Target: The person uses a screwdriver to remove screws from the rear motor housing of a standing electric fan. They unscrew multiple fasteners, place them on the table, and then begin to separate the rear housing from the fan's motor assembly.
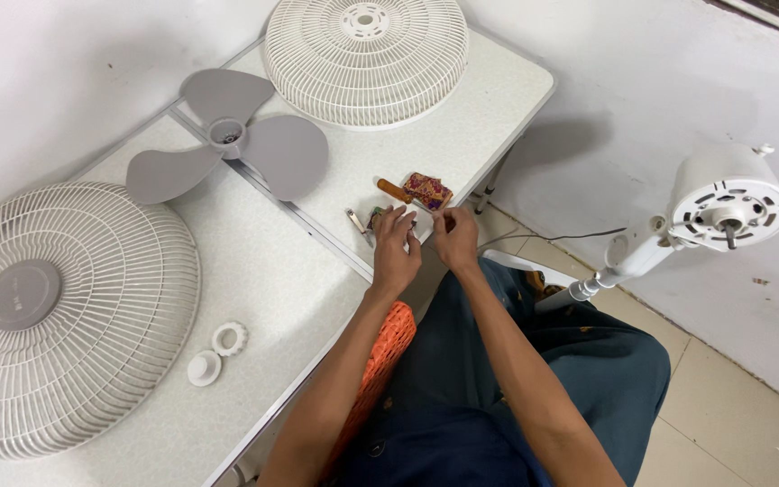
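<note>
White plastic pretty much everywhere in that room, so the little bits at the counter [462, 135] edge stood out. Both hands were bunched together right at the near-right edge of it, the left hand [395, 248] and the right hand [455, 236] almost touching, fingers curled in as if pinching something tiny between them. Honestly couldn't tell what they had hold of, or whether it was a real grip, because the fingers covered it.

The thing that mattered was just past the fingertips: a screwdriver with an orange handle [396, 190] lay on the counter, its long axis running roughly left-to-right and slightly toward the person, with a small patterned red pouch [427, 190] right against its far end. The left hand was the nearer one to the handle, sitting almost straight below it; the right hand was closer to the pouch. A small metal piece [356, 221] sat just left of the left hand.

Further off on the counter were the grey fan blade [227, 144], one white grille [367, 59] at the far end, another grille with a grey centre [65, 316] at the near left, and two little white caps [216, 353]. The fan motor head on its stand [728, 203] stood well apart on the floor, off to the person's right.
</note>
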